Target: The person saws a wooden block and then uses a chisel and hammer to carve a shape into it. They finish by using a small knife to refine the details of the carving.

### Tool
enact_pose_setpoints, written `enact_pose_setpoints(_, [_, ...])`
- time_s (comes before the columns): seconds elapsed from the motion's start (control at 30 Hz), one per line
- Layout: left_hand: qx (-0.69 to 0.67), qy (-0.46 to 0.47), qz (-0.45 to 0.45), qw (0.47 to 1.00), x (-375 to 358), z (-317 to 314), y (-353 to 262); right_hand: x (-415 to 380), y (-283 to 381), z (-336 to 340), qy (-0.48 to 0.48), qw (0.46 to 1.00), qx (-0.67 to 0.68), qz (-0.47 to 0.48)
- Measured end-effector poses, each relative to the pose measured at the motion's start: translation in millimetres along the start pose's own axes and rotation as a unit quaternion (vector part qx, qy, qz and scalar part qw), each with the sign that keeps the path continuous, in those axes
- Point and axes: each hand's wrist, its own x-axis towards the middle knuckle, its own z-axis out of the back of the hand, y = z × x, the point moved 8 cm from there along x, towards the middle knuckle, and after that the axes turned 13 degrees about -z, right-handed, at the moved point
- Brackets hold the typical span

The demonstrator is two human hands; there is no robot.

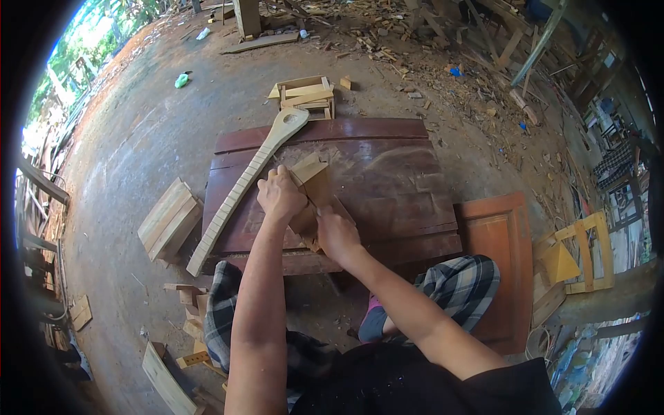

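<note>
Clasped by the left hand [282, 197] and right hand [337, 235]: an angular brown wooden block [315, 182], above a dark reddish-brown wooden panel [398, 187], near a long, pale, ridged wooden piece [243, 190].

Tabletop [408, 187]: dark red-brown wood, glossy varnish, dusty scuffs. Paddle-headed strip [245, 183]: pale bare wood, matt, smooth-looking. Hand-held block [317, 185]: wood, probably, finish blurred. Panelled door [488, 242]: varnished wood, slight sheen. Plaid garment [459, 285]: soft matt cloth.
</note>
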Motion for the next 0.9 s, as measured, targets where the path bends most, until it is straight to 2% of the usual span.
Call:
enact_pose_setpoints(0.07, [-0.007, 0.007, 0.019, 1.0, 3, -2, 3, -24, -18, 10, 0.04, 0.995, 0.029, -0.081])
enact_pose_setpoints(0.1, [-0.006, 0.006, 0.001, 1.0, 5, -2, 2, -24, -21, 5, 0.045, 0.995, 0.026, -0.085])
enact_pose_setpoints(0.17, [-0.001, 0.008, -0.022, 1.0, 4, -6, -1, -13, -17, 2, -0.013, 0.996, 0.046, -0.075])
enact_pose_setpoints(0.27, [0.004, 0.003, -0.014, 1.0, 4, -2, 0, 21, 3, -9, 0.014, 0.999, 0.011, -0.047])
enact_pose_setpoints(0.4, [0.009, 0.016, 0.002, 1.0, 5, 1, 0, 2, -1, -1, 0.015, 1.0, -0.005, -0.012])
enact_pose_setpoints(0.47, [0.003, 0.016, 0.015, 1.0, 7, -1, 2, -23, -17, 7, 0.026, 0.995, 0.038, -0.084])
enact_pose_setpoints(0.5, [0.0, 0.023, 0.018, 1.0, 7, -4, 3, -23, -21, 2, 0.031, 0.995, 0.035, -0.088])
enact_pose_setpoints(0.57, [0.004, 0.026, -0.012, 1.0, 9, -4, 0, -13, -17, -1, -0.038, 0.995, 0.058, -0.068])
enact_pose_setpoints(0.6, [0.007, 0.031, -0.018, 0.999, 9, -4, 0, 2, -13, -7, -0.039, 0.995, 0.062, -0.069])
enact_pose_setpoints(0.67, [0.007, 0.018, -0.011, 1.0, 6, -4, 1, 29, 2, -18, 0.005, 0.999, 0.013, -0.047])
enact_pose_setpoints(0.77, [0.005, 0.014, -0.002, 1.0, 5, -1, 0, 18, 4, -7, -0.001, 1.0, 0.027, -0.009])
enact_pose_setpoints(0.9, [0.006, 0.031, -0.004, 0.999, 9, -1, -2, -19, -16, -1, 0.028, 0.996, 0.051, -0.068])
